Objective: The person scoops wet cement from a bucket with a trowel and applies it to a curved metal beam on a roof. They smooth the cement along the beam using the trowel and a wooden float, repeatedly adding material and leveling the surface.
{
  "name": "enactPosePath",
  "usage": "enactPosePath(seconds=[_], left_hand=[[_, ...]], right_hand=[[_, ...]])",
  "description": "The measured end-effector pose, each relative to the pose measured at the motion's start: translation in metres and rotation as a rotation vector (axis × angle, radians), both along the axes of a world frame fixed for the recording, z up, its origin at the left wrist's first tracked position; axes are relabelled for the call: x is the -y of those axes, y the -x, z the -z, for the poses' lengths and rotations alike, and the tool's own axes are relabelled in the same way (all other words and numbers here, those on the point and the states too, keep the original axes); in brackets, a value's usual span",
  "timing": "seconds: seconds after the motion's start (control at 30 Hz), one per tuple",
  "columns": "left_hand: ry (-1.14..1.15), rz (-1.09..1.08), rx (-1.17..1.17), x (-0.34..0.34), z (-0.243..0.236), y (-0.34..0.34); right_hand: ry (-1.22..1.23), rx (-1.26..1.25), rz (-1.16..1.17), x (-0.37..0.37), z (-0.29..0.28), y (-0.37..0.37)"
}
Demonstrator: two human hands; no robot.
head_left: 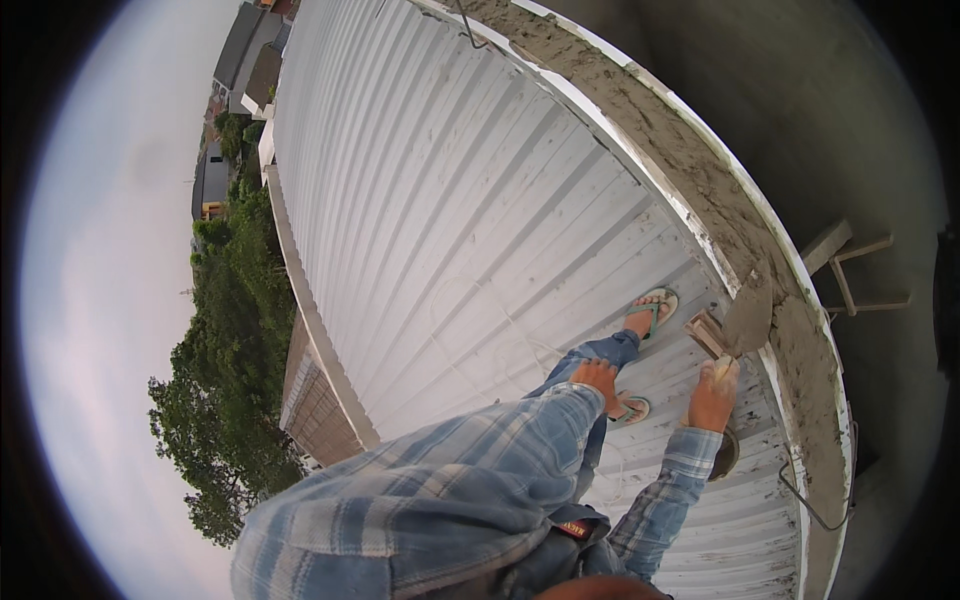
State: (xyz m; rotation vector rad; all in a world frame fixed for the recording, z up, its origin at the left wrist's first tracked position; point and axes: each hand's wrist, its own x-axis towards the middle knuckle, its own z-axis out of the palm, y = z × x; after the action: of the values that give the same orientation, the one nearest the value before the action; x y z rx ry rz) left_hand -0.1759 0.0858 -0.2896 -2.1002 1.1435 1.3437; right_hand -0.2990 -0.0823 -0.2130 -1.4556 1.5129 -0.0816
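My right hand [713,393] is closed round the handle of a trowel [750,316]. The grey, mortar-smeared blade lies at the inner edge of a long curved ledge [745,225] covered in wet grey mortar. Beside the blade, on the roof side, is a small brown wooden piece [707,333], perhaps a float. My left hand [598,378] rests on my bent knee, fingers loosely over it, with nothing seen in it. Partly hidden behind my right wrist is a round dark container [724,456].
My sandalled feet [652,311] stand on a ribbed white metal roof [470,220]. Bent metal rods [812,505] stick out at the ledge. Beyond its outer edge the ground drops to a lower floor with a wooden frame [850,275]. Trees [225,400] and houses lie past the roof's left edge.
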Motion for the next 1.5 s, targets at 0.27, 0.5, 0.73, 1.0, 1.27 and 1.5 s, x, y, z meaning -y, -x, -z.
enactPosePath(seconds=[0.27,0.5,0.73,1.0,1.27,1.5], left_hand=[[0.025,-0.088,0.001,-0.048,-0.001,0.007],[0.268,-0.337,-0.057,-0.081,-0.013,0.012],[0.598,-1.398,-0.332,-0.132,0.007,-0.057],[0.799,-2.062,-0.428,-0.233,0.067,-0.228],[0.867,-2.252,-0.347,-0.209,0.081,-0.374],[0.793,-2.369,-0.705,-0.128,0.089,-0.537]], right_hand=[[0.417,-0.158,0.561,-0.031,-0.032,0.111],[0.586,-0.538,-0.012,-0.015,0.038,0.160],[0.446,-0.456,-0.079,0.019,-0.007,0.167],[0.597,-0.117,-0.340,-0.031,-0.050,0.002],[-0.056,0.189,0.080,-0.021,-0.053,-0.301],[-0.046,0.359,0.368,-0.002,-0.014,-0.481]])
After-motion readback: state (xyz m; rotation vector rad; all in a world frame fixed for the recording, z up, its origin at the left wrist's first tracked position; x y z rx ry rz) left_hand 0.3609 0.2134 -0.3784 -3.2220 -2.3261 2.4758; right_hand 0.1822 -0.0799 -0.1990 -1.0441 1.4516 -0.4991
